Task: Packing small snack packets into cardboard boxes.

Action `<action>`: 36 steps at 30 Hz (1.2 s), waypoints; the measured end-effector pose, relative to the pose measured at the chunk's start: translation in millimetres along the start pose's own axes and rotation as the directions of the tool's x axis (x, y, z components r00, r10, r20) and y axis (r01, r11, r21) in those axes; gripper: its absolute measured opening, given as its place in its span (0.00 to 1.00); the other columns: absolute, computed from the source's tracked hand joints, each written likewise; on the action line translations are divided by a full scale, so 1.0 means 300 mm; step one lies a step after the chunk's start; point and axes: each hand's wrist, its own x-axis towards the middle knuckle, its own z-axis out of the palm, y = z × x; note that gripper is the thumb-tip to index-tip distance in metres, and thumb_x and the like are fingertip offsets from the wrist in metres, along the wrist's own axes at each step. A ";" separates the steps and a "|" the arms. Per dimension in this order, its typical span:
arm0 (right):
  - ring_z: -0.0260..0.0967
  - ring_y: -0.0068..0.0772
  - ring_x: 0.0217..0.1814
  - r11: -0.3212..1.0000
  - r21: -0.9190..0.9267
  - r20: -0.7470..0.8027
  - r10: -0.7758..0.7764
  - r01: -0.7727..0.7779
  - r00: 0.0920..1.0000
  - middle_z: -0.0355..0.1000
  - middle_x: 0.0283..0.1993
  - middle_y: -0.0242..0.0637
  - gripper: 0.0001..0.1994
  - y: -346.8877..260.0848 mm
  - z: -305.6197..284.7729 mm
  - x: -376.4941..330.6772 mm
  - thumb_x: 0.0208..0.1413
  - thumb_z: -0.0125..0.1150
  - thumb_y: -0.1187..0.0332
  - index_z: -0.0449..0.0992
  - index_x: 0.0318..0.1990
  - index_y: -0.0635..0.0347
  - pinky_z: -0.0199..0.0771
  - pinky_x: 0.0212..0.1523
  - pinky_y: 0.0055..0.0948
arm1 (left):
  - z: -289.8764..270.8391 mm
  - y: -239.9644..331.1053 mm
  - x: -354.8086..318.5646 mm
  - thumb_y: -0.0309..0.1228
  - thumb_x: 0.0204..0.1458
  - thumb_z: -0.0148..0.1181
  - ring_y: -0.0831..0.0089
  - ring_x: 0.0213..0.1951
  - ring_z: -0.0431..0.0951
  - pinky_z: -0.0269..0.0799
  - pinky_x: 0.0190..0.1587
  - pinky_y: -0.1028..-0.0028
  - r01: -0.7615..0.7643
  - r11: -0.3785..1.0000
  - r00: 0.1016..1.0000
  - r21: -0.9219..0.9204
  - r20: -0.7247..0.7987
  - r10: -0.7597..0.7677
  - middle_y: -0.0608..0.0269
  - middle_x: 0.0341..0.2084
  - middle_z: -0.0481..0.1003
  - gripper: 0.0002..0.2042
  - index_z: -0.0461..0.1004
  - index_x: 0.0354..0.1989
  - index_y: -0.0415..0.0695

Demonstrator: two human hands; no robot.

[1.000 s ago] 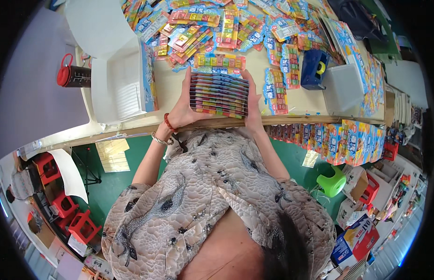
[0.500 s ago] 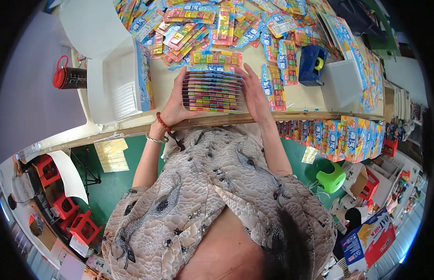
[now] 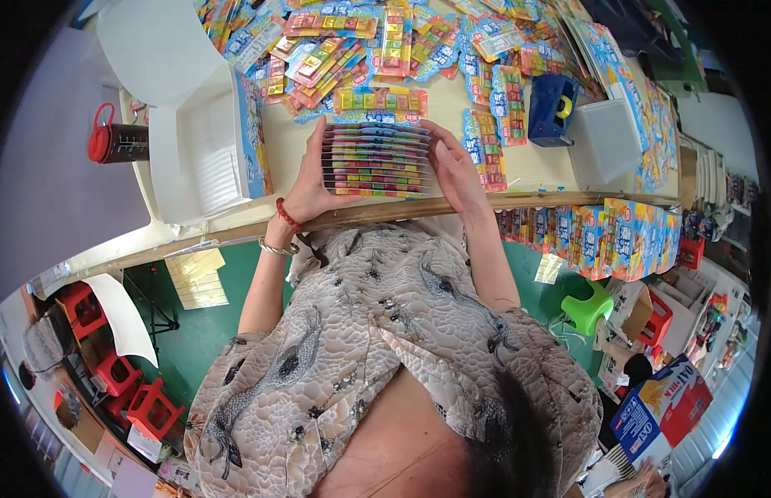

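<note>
A stack of candy blister packs [image 3: 375, 162] stands on edge in a row at the table's near edge, their colourful edges facing up. My left hand [image 3: 313, 183] holds the left end of the stack, its thumb along the near side and its fingers reaching up the far side. At the opposite end my right hand [image 3: 458, 174] presses against the packs, fingers bent round the far right corner. Just beyond the stack a single candy blister pack [image 3: 380, 101] lies flat. An open white box [image 3: 204, 158] with a printed side stands left of my left hand.
Loose candy packs [image 3: 327, 62] cover the table's far part. To the right are a blue tape dispenser [image 3: 551, 112] and a whitish translucent bin [image 3: 605, 145]. A dark bottle with a red lid [image 3: 116, 143] stands at left. Printed boxes [image 3: 605, 241] line the table's right front.
The fingers of my right hand have bent inward round the stack's right end, where they were stretched out before. My left hand keeps its hold.
</note>
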 end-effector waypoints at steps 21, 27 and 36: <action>0.60 0.27 0.61 1.000 0.016 0.030 0.017 -0.017 0.999 0.65 0.58 0.34 0.29 -0.010 -0.019 0.006 0.52 0.64 0.68 0.62 0.61 0.63 0.55 0.64 0.26 | -0.008 0.035 0.010 0.32 0.31 0.77 0.57 0.63 0.58 0.54 0.65 0.64 -0.062 0.998 0.998 -0.029 -0.011 0.062 0.48 0.64 0.53 0.61 0.33 0.69 0.42; 0.59 0.29 0.63 0.999 -0.041 0.040 0.021 -0.020 0.999 0.64 0.59 0.37 0.28 -0.013 -0.016 0.002 0.52 0.63 0.71 0.61 0.61 0.65 0.56 0.65 0.28 | -0.006 0.034 0.007 0.32 0.31 0.77 0.58 0.64 0.58 0.54 0.65 0.64 -0.053 0.997 0.999 -0.060 -0.013 0.052 0.48 0.65 0.52 0.61 0.34 0.69 0.42; 0.66 0.32 0.57 0.771 -0.604 -0.048 -0.287 0.201 0.957 0.67 0.56 0.41 0.21 0.043 0.021 -0.007 0.63 0.50 0.69 0.60 0.62 0.62 0.64 0.58 0.28 | -0.007 0.038 0.013 0.34 0.32 0.77 0.57 0.65 0.57 0.53 0.65 0.64 -0.114 0.993 0.993 0.019 -0.011 0.114 0.47 0.65 0.51 0.65 0.24 0.68 0.41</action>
